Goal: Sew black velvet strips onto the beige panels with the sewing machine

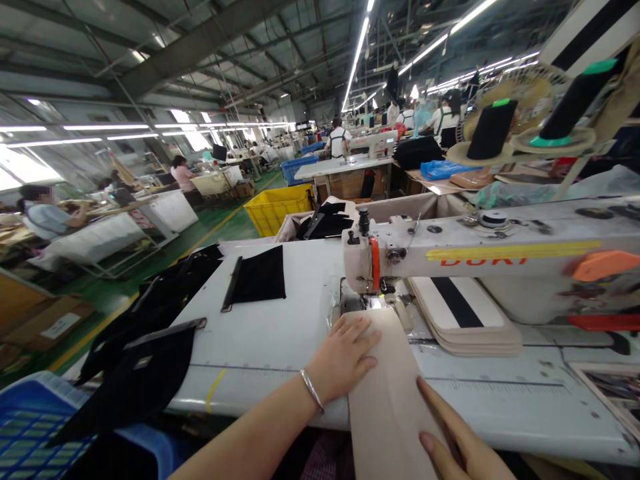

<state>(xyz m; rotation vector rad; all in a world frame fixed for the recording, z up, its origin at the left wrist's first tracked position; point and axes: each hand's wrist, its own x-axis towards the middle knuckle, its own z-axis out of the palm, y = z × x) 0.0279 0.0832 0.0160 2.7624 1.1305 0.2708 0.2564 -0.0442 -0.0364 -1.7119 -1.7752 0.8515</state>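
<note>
beige panel [385, 407] w/ l hand [343, 360] on top, fingers [369, 344] spread flat; r hand [473, 448] at edge, grip unclear.

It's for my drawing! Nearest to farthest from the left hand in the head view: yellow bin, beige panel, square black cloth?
1. Beige panel: under the left hand.
2. Square black cloth: left on the table.
3. Yellow bin: beyond the table.
</note>
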